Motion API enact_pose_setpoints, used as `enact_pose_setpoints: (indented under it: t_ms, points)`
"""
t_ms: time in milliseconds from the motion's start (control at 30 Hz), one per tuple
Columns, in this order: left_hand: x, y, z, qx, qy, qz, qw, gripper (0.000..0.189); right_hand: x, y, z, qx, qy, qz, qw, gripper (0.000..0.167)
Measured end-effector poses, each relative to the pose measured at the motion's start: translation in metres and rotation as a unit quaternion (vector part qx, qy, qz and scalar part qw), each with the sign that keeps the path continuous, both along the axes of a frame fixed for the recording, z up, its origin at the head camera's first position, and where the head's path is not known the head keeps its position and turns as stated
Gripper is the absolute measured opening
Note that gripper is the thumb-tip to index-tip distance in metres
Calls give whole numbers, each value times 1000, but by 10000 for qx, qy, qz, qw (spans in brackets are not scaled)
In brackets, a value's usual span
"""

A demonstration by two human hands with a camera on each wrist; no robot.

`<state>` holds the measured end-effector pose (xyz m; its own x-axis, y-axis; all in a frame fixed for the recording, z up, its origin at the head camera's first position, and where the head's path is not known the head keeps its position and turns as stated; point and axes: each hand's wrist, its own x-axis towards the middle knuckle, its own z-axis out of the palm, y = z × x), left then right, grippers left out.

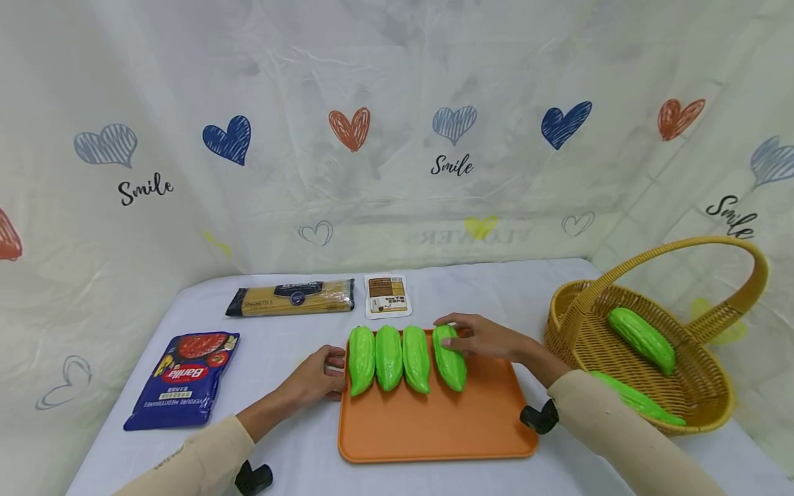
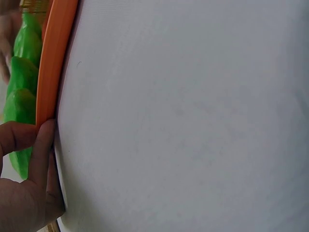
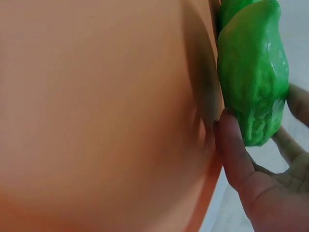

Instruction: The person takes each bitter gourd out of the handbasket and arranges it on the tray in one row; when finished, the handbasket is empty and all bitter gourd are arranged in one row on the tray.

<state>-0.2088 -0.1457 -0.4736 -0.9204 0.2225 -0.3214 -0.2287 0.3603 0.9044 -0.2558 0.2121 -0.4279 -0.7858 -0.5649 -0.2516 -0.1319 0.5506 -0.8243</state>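
In the head view my right hand [image 1: 480, 336] holds a green bitter melon [image 1: 451, 365] by its upper end over the top edge of the orange tray [image 1: 434, 427]. The right wrist view shows thumb and fingers on opposite sides of this bitter melon [image 3: 253, 72]. To its left, three more bitter melons [image 1: 389, 358] lie side by side on the tray, pointing toward me. My left hand [image 1: 313, 379] is at the tray's left side. In the left wrist view, its thumb and fingers [image 2: 42, 145] pinch the tray rim [image 2: 54, 63].
A wicker basket [image 1: 713, 375] with a tall handle stands at the right, with two bitter melons [image 1: 642, 337] inside. Behind the tray lie a spaghetti pack [image 1: 322, 297] and a small white-and-brown packet [image 1: 387, 296]. A blue sauce pouch [image 1: 182, 379] lies at the left.
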Motion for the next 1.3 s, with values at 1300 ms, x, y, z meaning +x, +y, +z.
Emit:
enact_pose_setpoints:
  t_ms: [1300]
  points:
    - [3, 0, 3, -6, 9, -41, 10000, 68, -4, -11, 2, 98, -22, -311, 9995, 71]
